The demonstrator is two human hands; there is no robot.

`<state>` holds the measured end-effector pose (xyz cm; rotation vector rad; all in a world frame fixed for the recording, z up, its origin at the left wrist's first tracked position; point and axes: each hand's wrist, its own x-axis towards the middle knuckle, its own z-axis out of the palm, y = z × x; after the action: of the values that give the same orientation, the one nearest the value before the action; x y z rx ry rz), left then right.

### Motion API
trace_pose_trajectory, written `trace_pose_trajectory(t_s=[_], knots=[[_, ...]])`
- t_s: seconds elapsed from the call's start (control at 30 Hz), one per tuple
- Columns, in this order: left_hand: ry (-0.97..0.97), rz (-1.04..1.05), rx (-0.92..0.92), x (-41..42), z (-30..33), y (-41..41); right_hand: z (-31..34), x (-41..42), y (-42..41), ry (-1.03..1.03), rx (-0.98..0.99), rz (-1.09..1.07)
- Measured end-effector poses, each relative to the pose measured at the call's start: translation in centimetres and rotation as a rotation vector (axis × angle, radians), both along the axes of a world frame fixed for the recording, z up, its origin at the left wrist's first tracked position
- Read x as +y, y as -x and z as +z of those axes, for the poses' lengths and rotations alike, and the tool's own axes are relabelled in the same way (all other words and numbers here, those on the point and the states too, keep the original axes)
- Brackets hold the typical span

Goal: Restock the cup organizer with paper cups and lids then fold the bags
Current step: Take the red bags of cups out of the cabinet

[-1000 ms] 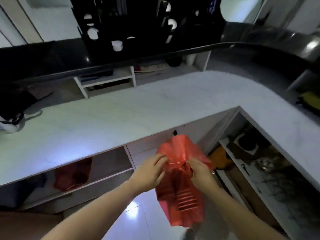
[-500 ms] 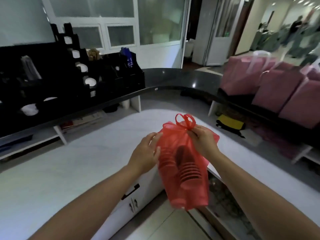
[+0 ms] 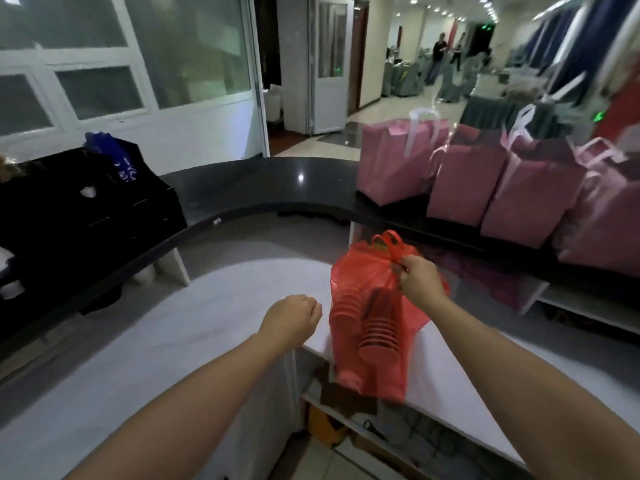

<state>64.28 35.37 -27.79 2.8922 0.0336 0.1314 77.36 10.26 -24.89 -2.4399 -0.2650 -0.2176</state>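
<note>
**Red bag held up over white counter**

Nearest: two bare forearms reaching forward from the bottom edge. Left hand (image 3: 292, 318) curled into a loose fist, holding nothing, hanging over the white counter (image 3: 173, 341) just left of the bag and apart from it. Right hand (image 3: 420, 280) pinching the gathered neck of the red bag (image 3: 370, 341) just under its tied handles, fingers closed round the plastic. Bag hanging free from that grip, over the counter's inner corner, its bottom dangling past the counter edge above the open shelf (image 3: 346, 410) below. Through the thin red plastic, two stacks of cups (image 3: 379, 334) side by side, rims showing as ridged bands; impossible to tell whether lids lie in there too.

Farther back: a curved black ledge (image 3: 277, 188) raised above the white counter. On its left end, the black organizer (image 3: 104, 209), its compartments too dark to read, with something white in one slot and a blue bag (image 3: 110, 150) poking from the top. On the right end, a row of pink gift bags (image 3: 467, 181) with pale ribbon handles, standing upright and touching one another.

Beyond: white-framed windows, a white door, and a lit hall with blurred figures.
</note>
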Motion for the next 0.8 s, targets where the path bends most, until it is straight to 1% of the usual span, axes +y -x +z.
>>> trace_pose_trajectory(t_s=[0.07, 0.17, 0.23, 0.33, 0.43, 0.5, 0.57, 0.67, 0.8], knots=[[-0.026, -0.049, 0.026, 0.0, 0.0, -3.0, -0.7, -1.1, -1.9, 0.014, 0.09, -0.063], [-0.05, -0.136, 0.045, -0.1, 0.0, -7.3, -1.9, -2.5, -3.8, 0.0, 0.157, -0.159], [-0.083, -0.206, 0.089, -0.8, -0.6, -9.7, -2.9, -3.8, -4.6, -0.013, 0.21, -0.215], [-0.14, -0.299, 0.142, -2.7, -1.5, -12.1, -3.2, -5.6, -5.1, 0.081, 0.297, -0.239], [-0.156, -0.348, 0.156, -4.1, -2.7, -14.0, -2.7, -6.5, -5.1, 0.175, 0.294, -0.288], [-0.183, -0.356, 0.159, -4.8, -3.4, -14.7, -2.4, -6.6, -4.9, 0.235, 0.277, -0.256], [-0.178, -0.358, 0.166, -5.3, -3.7, -15.0, -2.3, -6.3, -4.7, 0.284, 0.276, -0.161], [-0.119, -0.361, 0.166, -5.7, -3.8, -15.3, -2.3, -5.4, -4.4, 0.306, 0.248, -0.036], [-0.088, -0.368, 0.188, -5.4, -3.8, -15.3, -3.0, -3.0, -4.1, 0.316, 0.244, 0.057]])
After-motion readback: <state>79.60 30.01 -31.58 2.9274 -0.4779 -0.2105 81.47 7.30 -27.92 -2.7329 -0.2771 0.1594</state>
